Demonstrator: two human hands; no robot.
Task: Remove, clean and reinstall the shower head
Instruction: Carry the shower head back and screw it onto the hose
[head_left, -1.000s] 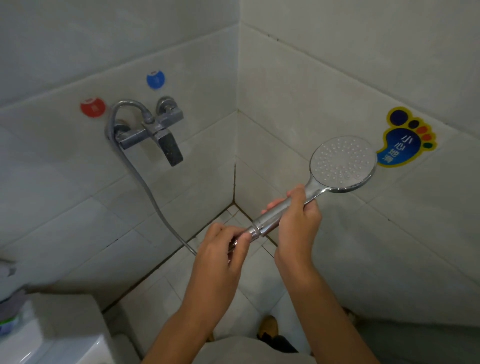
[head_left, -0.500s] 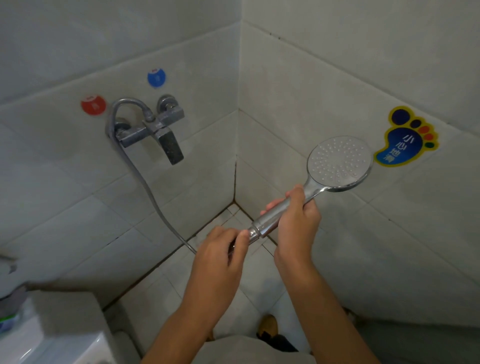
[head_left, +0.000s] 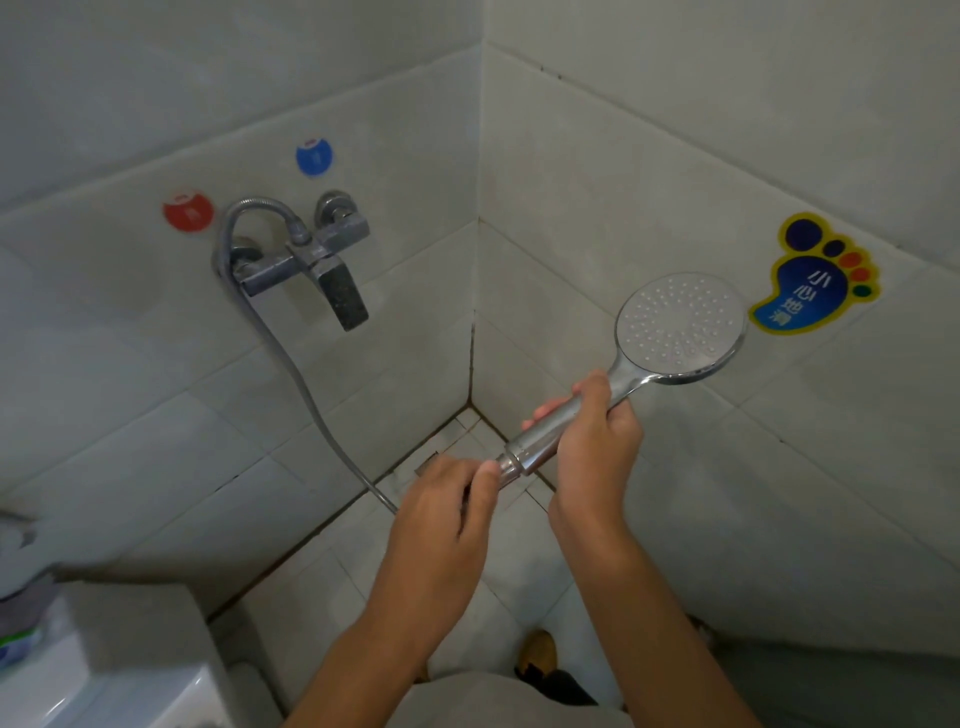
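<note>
While the hose (head_left: 291, 364) hangs from the faucet (head_left: 311, 260) up and left of your hands, your left hand (head_left: 447, 514) pinches the hose nut at the handle's end, and your right hand (head_left: 592, 441) grips the shower head (head_left: 680, 327) handle, spray face just above it.

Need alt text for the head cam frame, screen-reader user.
In a tiled shower corner, the right hand grips the chrome handle of a round shower head while the left hand pinches the hose connector at its base. The hose loops from a wall-mounted mixer tap.
</note>
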